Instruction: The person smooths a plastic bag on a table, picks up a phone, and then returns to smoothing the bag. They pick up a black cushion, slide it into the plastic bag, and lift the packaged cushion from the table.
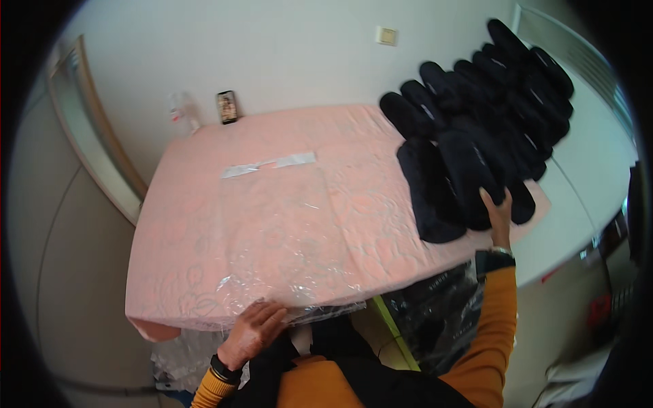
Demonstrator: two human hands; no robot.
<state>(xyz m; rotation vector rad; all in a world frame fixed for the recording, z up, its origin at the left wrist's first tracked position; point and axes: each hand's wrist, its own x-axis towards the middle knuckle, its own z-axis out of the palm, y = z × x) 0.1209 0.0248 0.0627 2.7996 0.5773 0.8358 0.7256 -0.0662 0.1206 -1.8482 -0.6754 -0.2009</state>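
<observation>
Left hand [255, 330] lies open, palm down, on a clear plastic bag [286, 231] spread over the pink table [177, 204]. Right hand [498, 212] rests with fingers out on a black slipper [469, 173] at the front of the slipper pile [496, 102].

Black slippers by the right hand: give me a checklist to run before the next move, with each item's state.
1. Right hand on the nearest black fabric slippers: ok, fingers touch one.
2. Slipper actually gripped: cannot tell.
3. Left hand on the clear plastic bag at the near edge: ok.
4. Bag lying flat on the pink patterned tablecloth: ok.
5. Bag mouth open: cannot tell.
6. Slippers stacked tidily: not ok, a loose overlapping pile.
</observation>
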